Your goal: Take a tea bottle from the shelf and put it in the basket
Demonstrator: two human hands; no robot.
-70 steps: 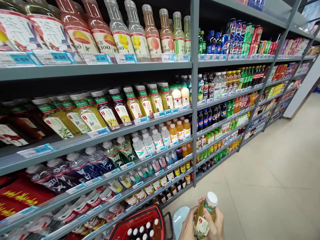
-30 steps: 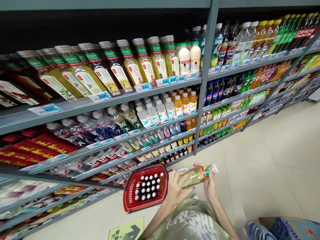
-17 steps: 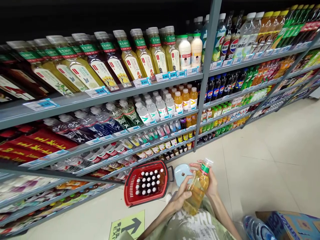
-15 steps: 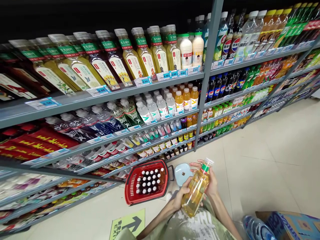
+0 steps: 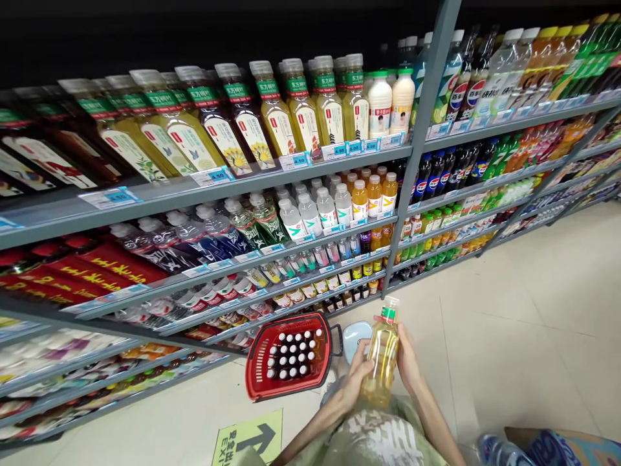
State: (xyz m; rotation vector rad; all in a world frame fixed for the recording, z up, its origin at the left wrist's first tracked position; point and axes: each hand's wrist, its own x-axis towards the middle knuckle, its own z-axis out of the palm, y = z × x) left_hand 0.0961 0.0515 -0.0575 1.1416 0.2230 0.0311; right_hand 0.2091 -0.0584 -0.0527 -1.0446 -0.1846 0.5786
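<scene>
Head view
Bottle: clear bottle [image 5: 381,353] of yellow drink with a white cap and green neck band, nearly upright, held in front of the person's torso, just right of the red basket [image 5: 291,355].
Left hand: left hand [image 5: 353,382] on the bottle's lower left side; fingers curled against it, thumb up along the body.
Right hand: right hand [image 5: 406,359] on the bottle's right side, fingers wrapped round behind it; fingertips hidden, cannot tell how they lie.
Basket: on the floor at the foot of the shelves [image 5: 252,178], filled with dark, white-capped bottles standing upright.
Blue stool: pale blue round seat [image 5: 354,332] between basket and held bottle, touching neither that I can tell.
Floor sign: green arrow sticker [image 5: 250,439] below the basket.
</scene>
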